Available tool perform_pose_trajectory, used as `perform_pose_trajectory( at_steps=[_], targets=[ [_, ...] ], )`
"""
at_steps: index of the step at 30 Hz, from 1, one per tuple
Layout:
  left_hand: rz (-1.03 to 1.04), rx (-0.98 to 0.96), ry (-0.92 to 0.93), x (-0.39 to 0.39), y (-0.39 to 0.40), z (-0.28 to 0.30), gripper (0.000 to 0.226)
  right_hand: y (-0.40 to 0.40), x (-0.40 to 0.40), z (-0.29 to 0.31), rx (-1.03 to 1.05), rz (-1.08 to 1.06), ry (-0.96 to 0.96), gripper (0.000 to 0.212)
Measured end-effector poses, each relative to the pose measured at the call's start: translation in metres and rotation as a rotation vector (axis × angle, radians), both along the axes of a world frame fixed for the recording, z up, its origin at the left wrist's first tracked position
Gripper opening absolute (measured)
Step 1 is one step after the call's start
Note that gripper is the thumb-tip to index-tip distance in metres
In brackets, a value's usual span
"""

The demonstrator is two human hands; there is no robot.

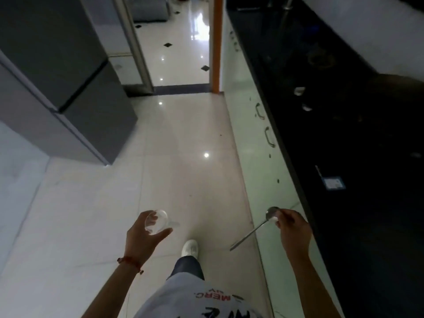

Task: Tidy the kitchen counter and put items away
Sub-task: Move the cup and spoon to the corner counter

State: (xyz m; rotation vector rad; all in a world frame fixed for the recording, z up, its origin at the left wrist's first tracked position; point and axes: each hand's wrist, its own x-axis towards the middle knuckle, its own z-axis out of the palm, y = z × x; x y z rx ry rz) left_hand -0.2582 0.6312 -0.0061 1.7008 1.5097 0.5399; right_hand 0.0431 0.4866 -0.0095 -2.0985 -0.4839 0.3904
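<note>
**Both hands full, standing on the kitchen floor**

I'm looking down and my left hand (143,235) has its fingers (164,232) curled around a clear glass cup (156,221), tipped so its mouth faces me, out over the pale tiled floor (114,214). My right hand (294,228) pinches a metal spoon (257,228) near its bowl, handle angling down toward the floor, just beside the white cabinet fronts (259,157). The black table (344,145) runs along my right; a small blue-edged card (332,183) lies near its front edge. A grey fridge (68,76) stands on the left, and one white shoe (190,247) shows below.
</note>
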Motion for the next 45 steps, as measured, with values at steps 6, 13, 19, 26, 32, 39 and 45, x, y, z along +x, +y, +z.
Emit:
perform_pose_trajectory(
  at_steps=[6,13,19,26,32,39,45],
  targets=[
    [0.213,-0.045,-0.004,-0.041,0.071,-0.012,0.054,0.115,-0.012,-0.016,-0.003,0.125,-0.043,0.004],
    [0.149,-0.03,-0.035,-0.031,0.194,-0.006,0.054,0.229,-0.017,-0.016,0.023,0.129,-0.033,0.008],
    [0.111,0.01,-0.077,0.011,0.309,0.003,0.055,0.313,0.005,-0.017,-0.039,0.114,-0.067,0.009],
    [0.121,0.041,-0.067,0.072,0.443,0.0,0.057,0.447,0.065,-0.029,-0.057,0.11,-0.088,0.009],
    [0.16,0.011,-0.037,0.104,0.533,0.005,0.055,0.579,0.109,-0.016,-0.018,0.241,-0.076,0.01],
    [0.212,0.009,0.018,0.119,0.645,0.015,0.053,0.739,0.131,0.0,0.031,0.321,-0.04,0.008],
    [0.177,-0.001,0.0,0.145,0.78,0.007,0.052,0.859,0.153,-0.005,0.054,0.278,-0.059,0.007]
  ],
)
